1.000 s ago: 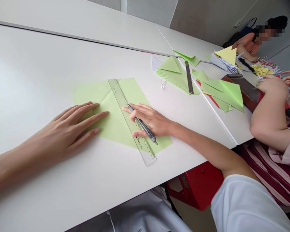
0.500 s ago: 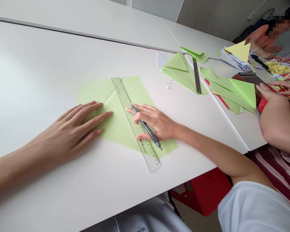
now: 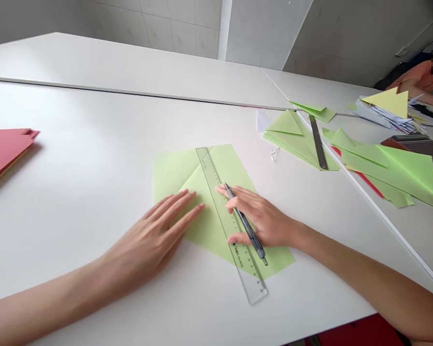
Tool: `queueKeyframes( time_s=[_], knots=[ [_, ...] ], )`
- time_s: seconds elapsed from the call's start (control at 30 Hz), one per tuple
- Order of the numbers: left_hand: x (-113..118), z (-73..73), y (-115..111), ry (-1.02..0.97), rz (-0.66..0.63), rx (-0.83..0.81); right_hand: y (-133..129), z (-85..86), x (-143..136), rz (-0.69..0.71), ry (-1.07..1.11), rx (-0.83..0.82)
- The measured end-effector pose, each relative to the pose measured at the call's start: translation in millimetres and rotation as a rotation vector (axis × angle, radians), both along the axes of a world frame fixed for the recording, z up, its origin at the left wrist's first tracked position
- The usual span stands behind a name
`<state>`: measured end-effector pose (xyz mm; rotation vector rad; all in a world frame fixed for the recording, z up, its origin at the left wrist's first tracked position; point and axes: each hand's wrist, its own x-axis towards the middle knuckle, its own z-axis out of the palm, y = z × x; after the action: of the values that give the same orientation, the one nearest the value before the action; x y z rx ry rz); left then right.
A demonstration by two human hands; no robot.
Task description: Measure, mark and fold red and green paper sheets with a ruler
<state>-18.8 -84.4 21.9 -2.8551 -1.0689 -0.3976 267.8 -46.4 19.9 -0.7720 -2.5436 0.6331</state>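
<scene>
A light green sheet of paper (image 3: 216, 226) with a diagonal crease lies flat on the white table. Across it slants a clear plastic ruler (image 3: 210, 178), its near end sticking out past the paper's edge. My left hand (image 3: 162, 226) is open, fingers stretched over the paper's left part, short of the ruler. A grey click pen (image 3: 246, 225) is held between the fingers of my right hand (image 3: 263, 216), its tip pointing away from me over the ruler. The thumb and fingertips of that same hand touch the ruler and paper.
Folded green sheets (image 3: 285, 129) lie at the right, a dark metal ruler (image 3: 318, 144) on them. More green papers (image 3: 386, 158) sit beyond the table seam. Pink folded paper (image 3: 7, 149) is at far left. A co-worker's orange sleeve (image 3: 416, 74) shows at back right.
The view has swung left and up, so the scene sits lower and further right, and the pink paper has appeared. My hands, ruler and sheet keep nearly the same arrangement.
</scene>
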Motion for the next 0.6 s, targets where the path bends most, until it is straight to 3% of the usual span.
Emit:
queueKeyframes(
  time_s=[0.17,0.4,0.6],
  knots=[
    [10,7.6,-15,0.055,-0.128,-0.102,-3,0.1,2,0.002,-0.009,-0.018],
    [4,7.1,-14,0.073,-0.152,-0.100,-4,0.0,2,-0.026,-0.005,0.032],
    [5,6.3,-14,0.022,-0.136,-0.077,-8,-3.6,-2,-0.198,0.055,0.198]
  ],
)
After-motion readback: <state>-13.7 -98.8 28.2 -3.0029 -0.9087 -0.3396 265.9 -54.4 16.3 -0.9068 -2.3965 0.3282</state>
